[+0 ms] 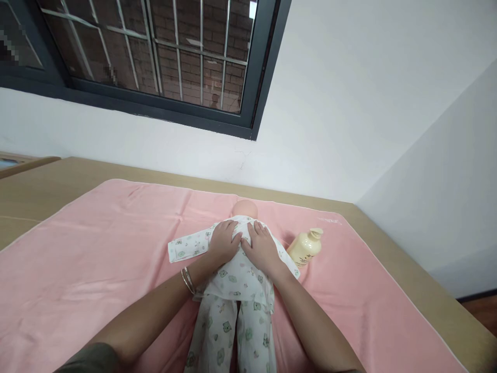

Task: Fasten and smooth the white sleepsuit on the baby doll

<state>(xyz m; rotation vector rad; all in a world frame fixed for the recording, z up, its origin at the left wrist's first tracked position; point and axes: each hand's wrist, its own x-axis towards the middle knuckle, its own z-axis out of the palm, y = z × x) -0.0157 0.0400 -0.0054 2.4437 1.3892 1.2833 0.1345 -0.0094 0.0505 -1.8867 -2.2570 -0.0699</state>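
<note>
A baby doll lies stretched out on a pink blanket, its bald head toward the wall. It wears a white top and matching trousers, both printed with small green animals. Flat on the upper part of the top rests my left hand, fingers extended, bangles on the wrist. My right hand lies flat beside it, fingers spread, the two thumbs close together. Neither hand grips anything. One long sleeve reaches out to the left; the other slants down to the right under a pale yellow pump bottle.
The pink blanket covers most of a wooden table, whose edge runs along a white wall. Above is a dark-framed window with metal bars behind the glass. A second wall meets the first at the right.
</note>
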